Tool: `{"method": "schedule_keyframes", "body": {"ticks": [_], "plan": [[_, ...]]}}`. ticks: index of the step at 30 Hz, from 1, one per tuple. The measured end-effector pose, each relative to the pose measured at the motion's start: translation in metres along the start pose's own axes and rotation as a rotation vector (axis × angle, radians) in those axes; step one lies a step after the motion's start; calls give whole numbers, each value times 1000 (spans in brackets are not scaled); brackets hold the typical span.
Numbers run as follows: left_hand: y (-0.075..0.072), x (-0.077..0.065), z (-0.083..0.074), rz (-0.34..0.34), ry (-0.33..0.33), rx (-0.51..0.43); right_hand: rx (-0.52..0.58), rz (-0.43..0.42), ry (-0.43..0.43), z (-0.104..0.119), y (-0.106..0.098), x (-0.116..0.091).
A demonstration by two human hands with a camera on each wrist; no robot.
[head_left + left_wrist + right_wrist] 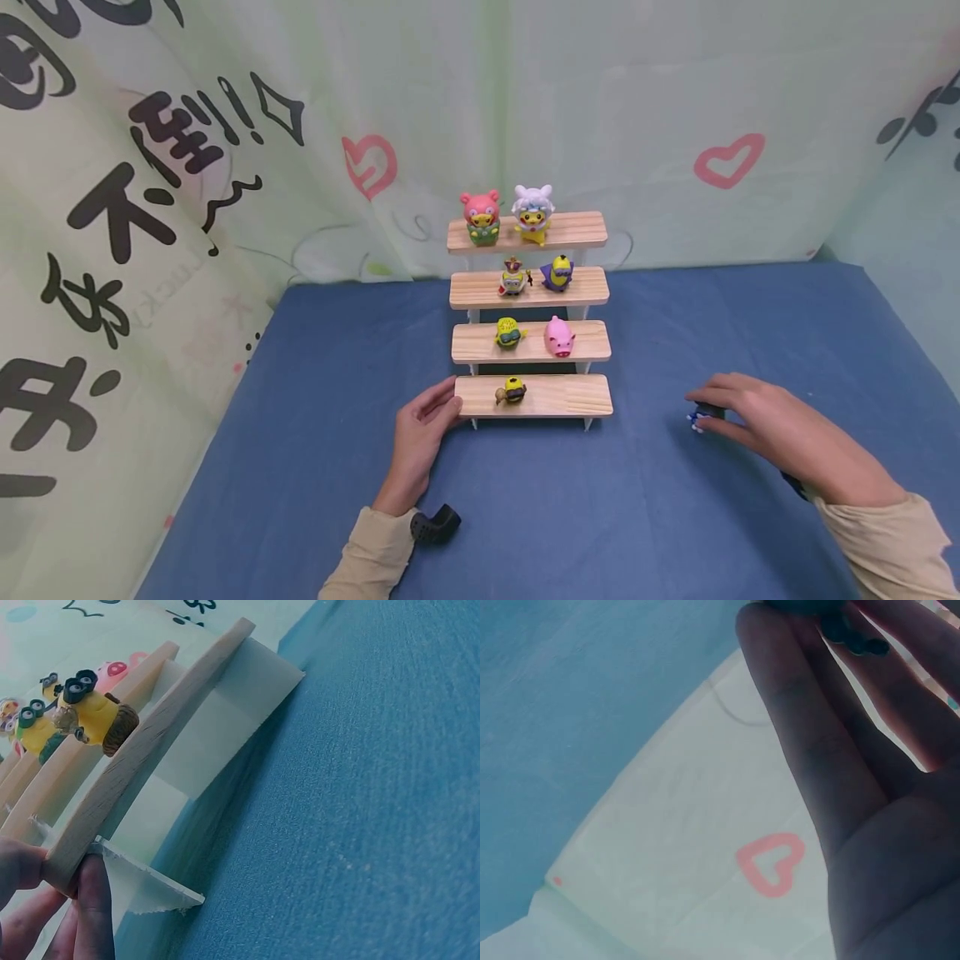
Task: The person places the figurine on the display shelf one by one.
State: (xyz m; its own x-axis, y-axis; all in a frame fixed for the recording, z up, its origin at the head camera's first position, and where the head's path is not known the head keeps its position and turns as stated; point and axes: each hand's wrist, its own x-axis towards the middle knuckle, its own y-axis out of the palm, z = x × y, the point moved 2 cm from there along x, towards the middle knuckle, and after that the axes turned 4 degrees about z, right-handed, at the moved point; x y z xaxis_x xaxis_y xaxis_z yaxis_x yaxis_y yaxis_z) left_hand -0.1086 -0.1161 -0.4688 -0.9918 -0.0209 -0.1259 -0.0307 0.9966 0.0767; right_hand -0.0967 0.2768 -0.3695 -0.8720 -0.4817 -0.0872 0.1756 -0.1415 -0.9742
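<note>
A stepped wooden display stand [558, 396] holds small figurines on its boards. My left hand [422, 433] pinches the left end of the lowest board, thumb above and fingers below in the left wrist view. On that board stands a yellow minion figurine [514, 389] with a small brown thing beside it. Off to the right, my right hand [780, 429] holds a small dark figurine [708, 410] with blue and white parts between thumb and fingers. Its kind is mostly hidden; the right wrist view shows only a dark teal piece [855, 643] by the fingers.
Higher boards carry a pink-hooded figurine [481, 218], a white-hooded one [533, 215], a crowned minion [513, 277], a purple-caped minion [558, 273], a green-and-yellow figurine [508, 333] and a pink pig [559, 337]. A blue cloth [637, 500] lies beneath; a printed curtain [600, 100] hangs behind.
</note>
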Motion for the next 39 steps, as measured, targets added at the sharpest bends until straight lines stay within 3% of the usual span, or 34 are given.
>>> {"method": "schedule_keyframes", "body": {"ticks": [5,18,39], "plan": [[1,0,-2,0,0,-9,-7,-12,-11,8,-6,4],[1,1,-2,2,5,-30,-36,-173,-142,29,-13,13],[1,1,-2,5,0,-18,-38,-236,-247,57,-16,35]]}}
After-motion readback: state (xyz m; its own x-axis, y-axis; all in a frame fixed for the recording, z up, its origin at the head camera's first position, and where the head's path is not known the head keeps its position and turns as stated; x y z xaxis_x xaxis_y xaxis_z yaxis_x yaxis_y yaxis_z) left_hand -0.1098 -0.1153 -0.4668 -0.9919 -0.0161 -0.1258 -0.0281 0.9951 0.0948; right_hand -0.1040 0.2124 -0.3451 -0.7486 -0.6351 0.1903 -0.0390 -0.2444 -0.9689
